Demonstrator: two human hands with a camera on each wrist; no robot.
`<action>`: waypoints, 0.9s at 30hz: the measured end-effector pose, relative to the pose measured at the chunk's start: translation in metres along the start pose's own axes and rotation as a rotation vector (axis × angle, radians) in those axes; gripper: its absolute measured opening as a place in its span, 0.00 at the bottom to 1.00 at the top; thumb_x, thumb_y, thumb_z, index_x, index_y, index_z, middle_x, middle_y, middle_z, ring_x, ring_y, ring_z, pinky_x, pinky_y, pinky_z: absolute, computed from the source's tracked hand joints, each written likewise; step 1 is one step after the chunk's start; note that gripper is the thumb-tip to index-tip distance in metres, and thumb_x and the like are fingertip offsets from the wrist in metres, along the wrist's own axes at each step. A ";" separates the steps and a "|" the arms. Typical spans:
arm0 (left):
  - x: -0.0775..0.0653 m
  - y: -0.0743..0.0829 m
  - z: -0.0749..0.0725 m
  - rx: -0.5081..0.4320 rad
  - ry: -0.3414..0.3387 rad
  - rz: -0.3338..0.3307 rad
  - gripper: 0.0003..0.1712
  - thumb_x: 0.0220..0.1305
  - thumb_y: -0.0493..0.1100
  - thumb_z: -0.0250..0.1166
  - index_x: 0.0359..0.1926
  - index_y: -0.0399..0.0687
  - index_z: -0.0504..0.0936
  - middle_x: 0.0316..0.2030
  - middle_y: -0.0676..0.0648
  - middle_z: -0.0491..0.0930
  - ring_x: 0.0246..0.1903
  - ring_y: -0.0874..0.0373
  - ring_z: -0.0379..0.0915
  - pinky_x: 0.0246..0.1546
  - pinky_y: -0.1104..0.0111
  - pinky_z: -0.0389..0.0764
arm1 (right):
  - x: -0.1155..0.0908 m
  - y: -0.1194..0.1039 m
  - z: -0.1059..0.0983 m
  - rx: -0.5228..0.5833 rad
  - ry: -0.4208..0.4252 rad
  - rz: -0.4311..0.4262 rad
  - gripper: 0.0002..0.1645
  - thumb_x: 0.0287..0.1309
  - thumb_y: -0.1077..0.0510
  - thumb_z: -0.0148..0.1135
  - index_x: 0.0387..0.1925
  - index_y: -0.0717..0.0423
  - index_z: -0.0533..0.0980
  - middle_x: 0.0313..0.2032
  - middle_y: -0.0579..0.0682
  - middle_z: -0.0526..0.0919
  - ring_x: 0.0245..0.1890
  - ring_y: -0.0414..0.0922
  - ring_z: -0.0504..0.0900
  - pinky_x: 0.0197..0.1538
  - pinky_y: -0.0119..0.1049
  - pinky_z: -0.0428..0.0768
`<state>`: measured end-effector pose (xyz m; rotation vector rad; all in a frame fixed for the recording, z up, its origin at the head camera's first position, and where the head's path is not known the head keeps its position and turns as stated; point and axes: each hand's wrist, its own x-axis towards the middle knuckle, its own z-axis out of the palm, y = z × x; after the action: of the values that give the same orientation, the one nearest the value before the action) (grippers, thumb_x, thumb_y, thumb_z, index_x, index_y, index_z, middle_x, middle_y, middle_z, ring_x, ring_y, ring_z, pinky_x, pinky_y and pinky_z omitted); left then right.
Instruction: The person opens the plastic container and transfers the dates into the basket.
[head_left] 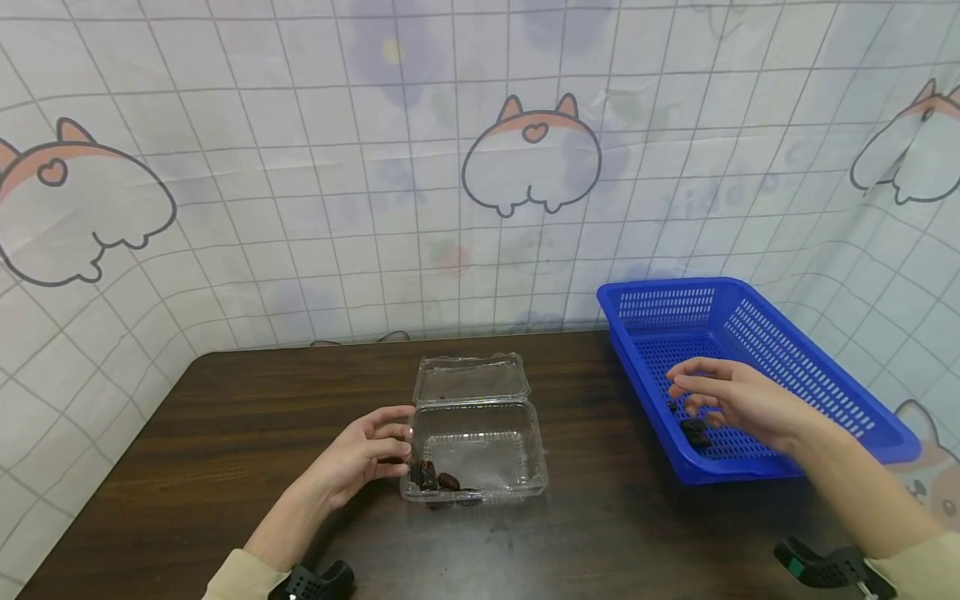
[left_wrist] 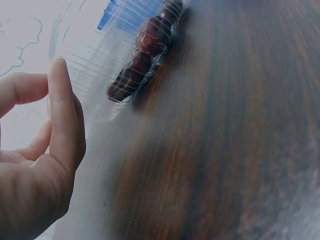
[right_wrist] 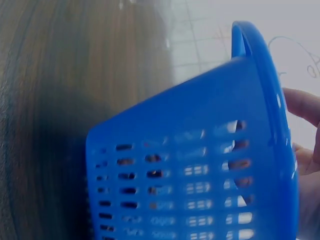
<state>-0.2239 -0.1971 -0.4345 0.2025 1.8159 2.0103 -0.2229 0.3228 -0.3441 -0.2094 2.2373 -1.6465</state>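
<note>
A hinged clear plastic box (head_left: 537,450) stands on the table with its lid folded back. Several dark brown dates (head_left: 448,482) lie along its near left corner, and the left wrist view shows such dates (left_wrist: 152,36) in a row behind the clear wall. My left hand (head_left: 367,457) is at the box's left side, fingers extended towards the wall; whether they touch it, I cannot tell. Inside the blue basket (head_left: 813,354), my right hand (head_left: 738,402) hovers with loosely bent fingers and nothing visible between them. Below it lie a few dark pieces (head_left: 696,432), probably dates, partly hidden.
The dark wooden table (head_left: 247,417) meets a cloth-covered wall (head_left: 337,208) at the back. Perforated sides of the basket rise around my right hand; its near wall (right_wrist: 180,107) fills much of the right wrist view. Black straps (head_left: 311,581) sit on both wrists.
</note>
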 end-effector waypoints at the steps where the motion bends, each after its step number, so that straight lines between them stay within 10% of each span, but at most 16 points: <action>1: 0.000 0.000 0.000 -0.002 0.000 0.000 0.38 0.69 0.31 0.64 0.76 0.36 0.59 0.47 0.44 0.75 0.37 0.57 0.78 0.40 0.64 0.87 | 0.001 -0.002 0.002 -0.003 -0.004 -0.003 0.21 0.79 0.49 0.53 0.60 0.61 0.71 0.47 0.55 0.80 0.38 0.46 0.80 0.37 0.37 0.79; 27: 0.001 -0.002 -0.001 0.016 0.010 -0.011 0.38 0.69 0.32 0.64 0.76 0.35 0.60 0.49 0.44 0.74 0.39 0.57 0.78 0.42 0.64 0.87 | 0.022 -0.033 0.046 0.009 -0.093 -0.095 0.22 0.76 0.50 0.58 0.59 0.64 0.71 0.50 0.65 0.76 0.35 0.46 0.77 0.28 0.33 0.74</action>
<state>-0.2245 -0.1978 -0.4369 0.1872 1.8359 1.9939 -0.2295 0.2641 -0.3295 -0.3869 2.1810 -1.6586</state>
